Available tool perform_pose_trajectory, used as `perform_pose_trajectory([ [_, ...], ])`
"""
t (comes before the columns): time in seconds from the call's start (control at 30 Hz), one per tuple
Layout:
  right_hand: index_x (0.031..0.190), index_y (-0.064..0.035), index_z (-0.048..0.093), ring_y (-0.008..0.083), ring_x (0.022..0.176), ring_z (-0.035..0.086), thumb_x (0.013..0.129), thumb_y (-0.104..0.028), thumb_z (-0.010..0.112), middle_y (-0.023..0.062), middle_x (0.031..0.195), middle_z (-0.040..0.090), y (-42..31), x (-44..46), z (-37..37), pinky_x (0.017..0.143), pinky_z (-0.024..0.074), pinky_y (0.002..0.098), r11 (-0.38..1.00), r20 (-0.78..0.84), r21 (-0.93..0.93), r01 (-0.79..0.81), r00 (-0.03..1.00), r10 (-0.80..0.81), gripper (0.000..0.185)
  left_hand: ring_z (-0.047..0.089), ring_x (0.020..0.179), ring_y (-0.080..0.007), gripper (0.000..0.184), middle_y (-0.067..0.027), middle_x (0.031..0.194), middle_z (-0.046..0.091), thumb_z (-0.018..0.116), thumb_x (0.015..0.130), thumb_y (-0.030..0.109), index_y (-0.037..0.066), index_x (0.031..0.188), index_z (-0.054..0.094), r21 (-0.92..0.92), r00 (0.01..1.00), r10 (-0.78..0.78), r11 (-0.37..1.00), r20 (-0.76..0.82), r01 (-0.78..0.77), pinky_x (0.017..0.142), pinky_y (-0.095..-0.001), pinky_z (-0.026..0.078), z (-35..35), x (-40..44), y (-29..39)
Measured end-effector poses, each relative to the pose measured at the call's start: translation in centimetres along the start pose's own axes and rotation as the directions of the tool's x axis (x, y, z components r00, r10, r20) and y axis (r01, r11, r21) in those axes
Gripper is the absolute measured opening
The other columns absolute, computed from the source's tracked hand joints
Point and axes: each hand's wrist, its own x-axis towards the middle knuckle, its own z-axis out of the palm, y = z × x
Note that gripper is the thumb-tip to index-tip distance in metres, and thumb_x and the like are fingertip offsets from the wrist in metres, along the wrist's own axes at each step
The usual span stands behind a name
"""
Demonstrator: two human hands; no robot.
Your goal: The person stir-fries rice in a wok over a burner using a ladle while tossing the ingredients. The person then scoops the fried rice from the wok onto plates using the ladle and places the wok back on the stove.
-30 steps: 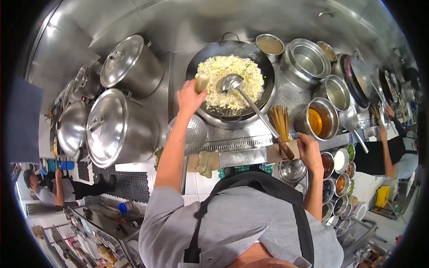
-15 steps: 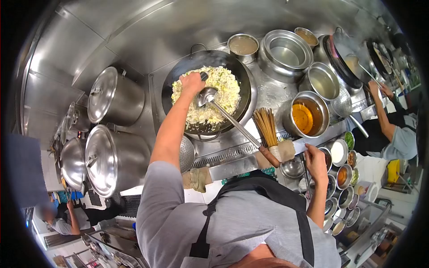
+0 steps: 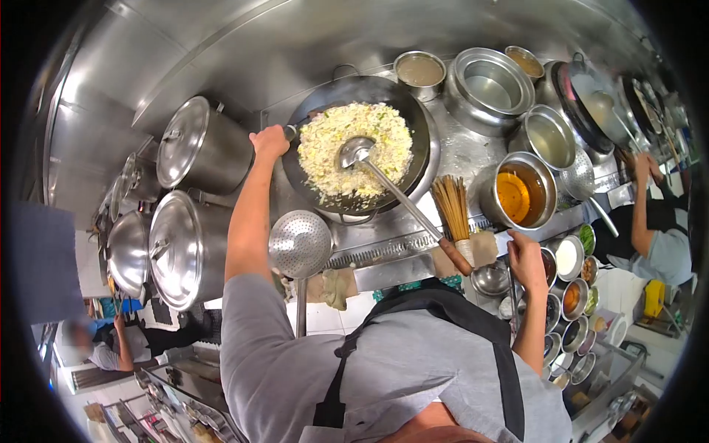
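Black wok (image 3: 358,88) of rice (image 3: 329,151) on the counter (image 3: 458,151), ladle (image 3: 402,198) lying in it, left hand (image 3: 270,143) wrapped round some dark-ended thing (image 3: 289,133) by the rim, right hand (image 3: 525,260) curled, can't tell if it's got anything

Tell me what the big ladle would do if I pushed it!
The ladle would likely stay stiff, since its long shaft looks like metal. It might swivel or slide, as its wooden handle is unheld. Its rounded bowl would probably push the loose food aside.
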Motion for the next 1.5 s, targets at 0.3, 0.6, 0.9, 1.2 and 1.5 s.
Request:
perform_pose_trajectory([
  [0.3, 0.130, -0.0037, 0.059, 0.0423, 0.096, 0.064, 0.088, -0.006, 0.063, 0.0255, 0.106, 0.063, -10.6, 4.8, 4.5, 0.084, 0.0510, 0.0477, 0.977, 0.070, 0.009, 0.211, 0.975, -0.211, 0.042, 0.068, 0.092, -0.0238, 0.047, -0.0124, 0.098, 0.071, 0.077, 0.081, 0.035, 0.001, 0.112, 0.065, -0.884, 0.991, 0.080, 0.450, -0.104, -0.129, 0.080, -0.0368, 0.051, 5.0, -13.9, -5.1],
  [0.6, 0.145, -0.0015, 0.045, 0.0455, 0.113, 0.061, 0.092, -0.010, 0.057, 0.0310, 0.124, 0.061, -11.2, 10.4, 16.4, 0.096, 0.0487, 0.0461, 0.930, 0.104, 0.129, 0.344, 0.928, -0.358, 0.056, 0.064, 0.101, -0.0172, 0.045, -0.0086, 0.110, 0.065, 0.078, 0.082, 0.000, -0.002, 0.121, 0.055, -0.987, 0.894, -0.446, -0.119, -0.047, -0.112, 0.090, -0.0317, 0.052, 17.2, -34.1, -12.9],
  [0.9, 0.144, 0.0046, 0.043, 0.0220, 0.047, 0.057, 0.093, -0.014, 0.052, 0.0121, 0.065, 0.061, -16.0, 18.0, 23.9, 0.044, 0.0469, 0.0373, 0.942, 0.141, 0.329, 0.064, 0.983, -0.116, 0.055, 0.062, 0.107, -0.0212, 0.049, -0.0129, 0.118, 0.060, 0.074, 0.082, -0.006, -0.003, 0.124, 0.048, -0.985, 0.697, -0.716, -0.084, -0.048, -0.153, 0.094, -0.0336, 0.051, 27.7, -40.8, -13.4],
  [1.2, 0.147, 0.0025, 0.040, 0.0220, 0.049, 0.059, 0.092, -0.015, 0.052, 0.0114, 0.070, 0.060, -14.2, 21.7, 22.3, 0.049, 0.0506, 0.0382, 0.933, -0.097, 0.045, 0.358, 0.931, -0.352, 0.059, 0.063, 0.105, -0.0197, 0.046, -0.0115, 0.116, 0.063, 0.073, 0.081, -0.007, -0.004, 0.123, 0.054, -0.988, 0.791, -0.612, -0.126, 0.007, -0.089, 0.094, -0.0319, 0.050, 30.4, -41.3, -14.5],
  [1.5, 0.146, 0.0016, 0.042, 0.0360, 0.078, 0.069, 0.090, -0.017, 0.057, 0.0279, 0.093, 0.068, -16.5, 19.9, 19.8, 0.076, 0.0544, 0.0431, 0.959, 0.229, 0.137, 0.250, 0.933, -0.276, 0.060, 0.063, 0.104, -0.0192, 0.049, -0.0120, 0.117, 0.064, 0.074, 0.081, -0.009, -0.005, 0.125, 0.052, -0.987, 0.694, -0.720, -0.104, -0.009, -0.121, 0.094, -0.0317, 0.049, 29.5, -40.1, -13.1],
])
